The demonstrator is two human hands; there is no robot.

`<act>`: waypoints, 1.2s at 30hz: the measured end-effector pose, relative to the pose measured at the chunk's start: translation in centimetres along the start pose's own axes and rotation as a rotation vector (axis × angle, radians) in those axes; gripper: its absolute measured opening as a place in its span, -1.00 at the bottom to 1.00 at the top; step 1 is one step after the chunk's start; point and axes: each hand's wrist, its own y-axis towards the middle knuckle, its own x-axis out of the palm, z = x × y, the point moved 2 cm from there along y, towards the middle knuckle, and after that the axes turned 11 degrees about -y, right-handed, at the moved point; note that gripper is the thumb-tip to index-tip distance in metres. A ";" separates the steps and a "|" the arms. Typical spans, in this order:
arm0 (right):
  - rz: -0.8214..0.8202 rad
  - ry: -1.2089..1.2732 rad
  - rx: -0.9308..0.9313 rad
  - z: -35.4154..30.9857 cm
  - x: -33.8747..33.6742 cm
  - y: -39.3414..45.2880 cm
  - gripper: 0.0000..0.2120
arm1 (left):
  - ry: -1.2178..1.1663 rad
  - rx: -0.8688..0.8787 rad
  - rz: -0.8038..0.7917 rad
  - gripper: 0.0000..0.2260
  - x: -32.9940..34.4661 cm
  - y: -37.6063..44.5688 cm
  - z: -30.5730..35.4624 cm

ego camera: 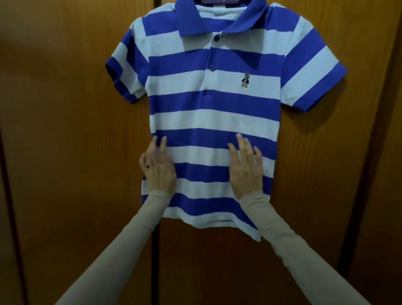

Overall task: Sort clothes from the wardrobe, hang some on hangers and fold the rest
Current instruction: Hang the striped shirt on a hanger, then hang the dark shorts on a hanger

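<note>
Bare wardrobe door (65, 130) left and right of hanging polo shirt (213, 122); lower shirt front blocked by both hands

A polo shirt (206, 122) in broad horizontal bands of royal blue and white, with a solid blue collar (219, 19) and blue sleeve cuffs, against warm brown wood-grain wardrobe doors (65, 130). Its white placket carries one dark navy button (216, 38) and one blue button (212, 67). A small embroidered bear (245, 80) in navy and tan sits on a white band at the chest. A purple-blue hanger (219, 1) shows at the top edge. Beige sleeves (289, 235) cover both arms.
</note>
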 end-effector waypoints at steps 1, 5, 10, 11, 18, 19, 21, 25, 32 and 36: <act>-0.035 -0.020 -0.040 -0.3 0.3 -0.2 -0.57 | 0.001 0.073 -0.055 -0.55 0.4 -0.5 0.5; -0.169 -0.119 -0.078 0.1 1.7 -2.2 -0.47 | 0.122 0.247 -0.254 -0.47 2.1 -2.3 0.6; -0.262 -0.157 -0.109 1.4 2.3 -5.2 -0.43 | 0.175 0.129 -0.222 -0.48 2.5 -3.6 -0.7; -0.265 -0.149 -0.112 1.5 2.2 -5.6 -0.43 | 0.179 0.105 -0.218 -0.49 2.5 -3.8 -0.6; -0.287 -0.157 -0.159 1.6 0.1 -5.0 -0.46 | 0.131 0.129 -0.241 -0.51 2.0 -4.6 3.1; -0.282 -0.148 -0.174 2.1 -0.6 -4.8 -0.44 | 0.110 0.133 -0.243 -0.51 1.8 -4.5 4.1; -0.270 -0.122 -0.191 3.3 -2.1 -4.7 -0.40 | 0.074 0.149 -0.247 -0.52 1.7 -4.5 6.3; -0.318 -0.098 -0.187 7.2 -6.0 -5.3 -0.38 | -0.049 0.186 -0.247 -0.55 1.7 -5.3 12.1; -0.541 -0.123 0.000 19.9 -15.7 -12.1 -0.34 | -0.459 0.159 -0.471 -0.57 2.5 -12.7 28.3; -0.829 -0.210 0.153 27.2 -22.5 -17.6 -0.38 | -0.620 0.173 -0.656 -0.58 1.9 -18.2 37.4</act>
